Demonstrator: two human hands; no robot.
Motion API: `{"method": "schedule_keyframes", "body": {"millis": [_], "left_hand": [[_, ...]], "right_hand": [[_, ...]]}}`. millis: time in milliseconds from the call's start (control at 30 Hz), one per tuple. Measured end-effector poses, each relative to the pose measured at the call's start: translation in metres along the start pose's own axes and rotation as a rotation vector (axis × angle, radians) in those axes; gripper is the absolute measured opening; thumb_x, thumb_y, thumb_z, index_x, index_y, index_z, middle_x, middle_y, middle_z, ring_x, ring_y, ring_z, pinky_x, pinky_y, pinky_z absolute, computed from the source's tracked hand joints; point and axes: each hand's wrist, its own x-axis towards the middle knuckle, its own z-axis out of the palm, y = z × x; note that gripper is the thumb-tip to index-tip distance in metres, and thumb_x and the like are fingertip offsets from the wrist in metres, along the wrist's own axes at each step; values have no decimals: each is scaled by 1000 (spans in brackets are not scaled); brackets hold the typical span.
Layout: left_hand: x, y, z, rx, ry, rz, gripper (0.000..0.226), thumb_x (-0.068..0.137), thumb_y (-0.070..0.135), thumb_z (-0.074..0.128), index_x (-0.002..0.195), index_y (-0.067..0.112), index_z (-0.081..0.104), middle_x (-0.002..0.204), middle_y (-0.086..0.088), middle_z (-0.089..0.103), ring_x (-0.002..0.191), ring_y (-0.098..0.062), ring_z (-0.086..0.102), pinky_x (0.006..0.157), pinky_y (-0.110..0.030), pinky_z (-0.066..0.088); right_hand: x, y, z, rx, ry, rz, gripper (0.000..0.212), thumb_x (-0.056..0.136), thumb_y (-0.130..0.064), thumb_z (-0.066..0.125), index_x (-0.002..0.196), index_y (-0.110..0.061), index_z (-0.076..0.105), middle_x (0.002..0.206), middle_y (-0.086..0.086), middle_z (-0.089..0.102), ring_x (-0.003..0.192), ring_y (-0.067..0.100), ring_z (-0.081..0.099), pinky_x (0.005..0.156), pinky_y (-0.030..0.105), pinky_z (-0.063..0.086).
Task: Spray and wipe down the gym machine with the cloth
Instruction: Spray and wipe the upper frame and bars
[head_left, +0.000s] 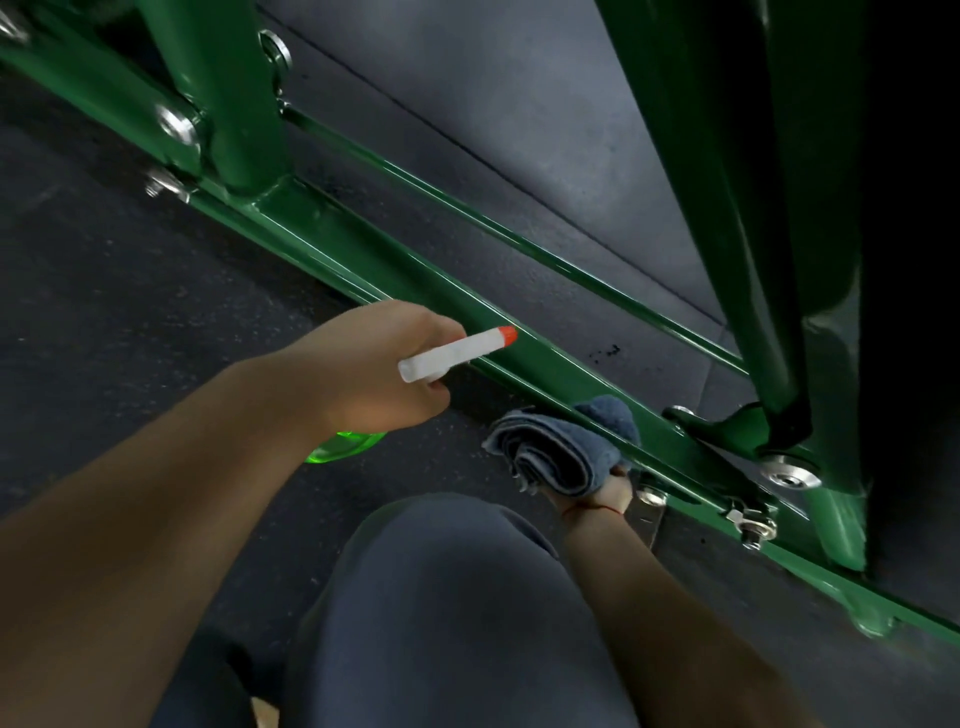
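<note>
On the green steel floor rail (561, 364): one folded blue-grey cloth (561, 447), my right hand (608, 491) gripping it, mostly hidden. Left hand (374, 364) clenches one orange-nozzled spray bottle (452, 353), body half-hidden.

Gym machine (234, 104): glossy green steel frame; uprights are bolted to a low base rail (561, 364) running diagonally.
Spray bottle (447, 356): white head, orange nozzle, translucent green body; the nozzle is pointed along the base rail, just above it.
Cloth (561, 457): blue-grey, loosely rolled; pressed against the base rail's near side.

Dark speckled rubber floor (130, 291), seamed, dimly lit.
</note>
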Motion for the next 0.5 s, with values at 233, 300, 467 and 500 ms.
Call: {"method": "schedule_keyframes", "body": {"millis": [233,300,467,500], "left_hand": [[-7,-10,-13,-22,135,-94,19,82,12,64,100,9,67,81,-6,67,76,-25,63,70,-49,51],[-8,-14,-14,-18,161,-91,13,81,12,63,94,11,65,77,-4,65,73,-26,62,66,-46,50],[-8,-27,-16,-25,193,-88,7,78,13,64,84,10,61,70,-5,59,67,-27,57,60,-43,44],[-8,-29,-17,-37,197,-90,7,79,13,64,84,10,62,70,-5,58,68,-27,57,60,-43,44]], "right_hand": [[-1,42,41,7,-80,217,52,105,-36,27,147,-9,42,149,19,45,137,40,40,114,49,32],[-7,56,56,-33,-103,301,52,104,-38,30,143,-9,47,145,20,50,133,40,45,108,51,37],[-22,77,74,-192,-196,455,43,99,-37,41,122,-8,64,107,18,69,95,36,62,85,51,50],[-28,78,77,-240,-231,469,42,98,-34,42,122,-6,65,111,19,68,97,36,62,85,51,51]]}}
